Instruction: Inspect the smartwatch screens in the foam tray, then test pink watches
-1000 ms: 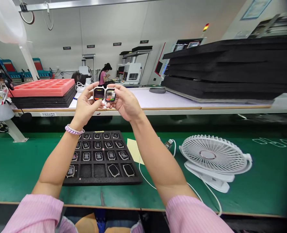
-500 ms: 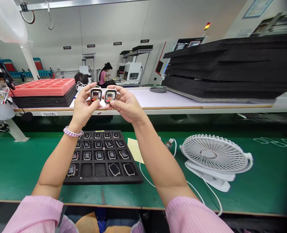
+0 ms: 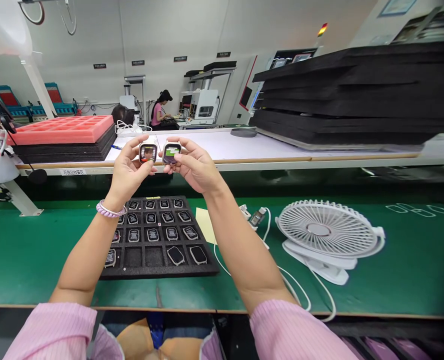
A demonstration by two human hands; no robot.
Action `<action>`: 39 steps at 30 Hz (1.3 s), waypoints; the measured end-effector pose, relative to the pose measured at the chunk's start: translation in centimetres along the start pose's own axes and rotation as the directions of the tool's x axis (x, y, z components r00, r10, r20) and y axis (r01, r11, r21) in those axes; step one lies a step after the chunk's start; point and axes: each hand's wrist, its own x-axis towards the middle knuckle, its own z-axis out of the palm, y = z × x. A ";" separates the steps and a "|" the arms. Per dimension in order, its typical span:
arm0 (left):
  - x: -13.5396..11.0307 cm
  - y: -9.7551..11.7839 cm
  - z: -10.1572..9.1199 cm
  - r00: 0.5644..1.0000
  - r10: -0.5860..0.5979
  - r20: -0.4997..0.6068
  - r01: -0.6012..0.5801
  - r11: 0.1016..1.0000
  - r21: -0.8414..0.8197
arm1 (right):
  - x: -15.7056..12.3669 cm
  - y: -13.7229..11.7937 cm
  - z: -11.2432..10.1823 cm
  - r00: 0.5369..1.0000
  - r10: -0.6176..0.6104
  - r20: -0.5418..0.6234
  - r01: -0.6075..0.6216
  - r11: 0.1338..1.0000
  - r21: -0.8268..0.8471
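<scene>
My left hand [image 3: 130, 167] is closed around a smartwatch body [image 3: 148, 153] without a strap, its lit screen facing me. A second, similar smartwatch [image 3: 171, 153] is held in my right hand [image 3: 195, 165], with the thumb at the lower right of its screen, which shows green and white areas. Both watches are side by side, slightly apart, at the height of the shelf edge. Below them on the green bench lies a black foam tray [image 3: 158, 270] with several watches in its pockets. Two pockets in its front row hold nothing. My left forearm covers part of the tray's left side.
A white fan [image 3: 327, 230] stands right of the tray, with white cables [image 3: 300, 295] beside it. Yellow paper [image 3: 206, 225] lies by the tray. The shelf [image 3: 222, 164] carries red foam [image 3: 60, 131] at left and stacked black foam [image 3: 342, 100] at right. A person [image 3: 161, 110] sits farther back.
The right watch's screen has switched from a picture like the left one's to a green and white display. Both hands stay nearly in place while the camera view shifts slightly.
</scene>
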 end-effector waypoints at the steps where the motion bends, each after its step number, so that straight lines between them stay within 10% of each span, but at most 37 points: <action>1: -0.1 -0.2 0.0 1.000 0.010 0.004 -0.010 1.000 0.004 | -0.1 0.2 -0.1 1.000 0.001 0.000 -0.001 1.000 -0.007; 39: -0.9 -0.7 -0.3 0.998 -0.007 0.060 0.002 0.997 0.075 | -0.5 1.2 -0.4 1.000 0.002 0.006 -0.001 0.999 -0.037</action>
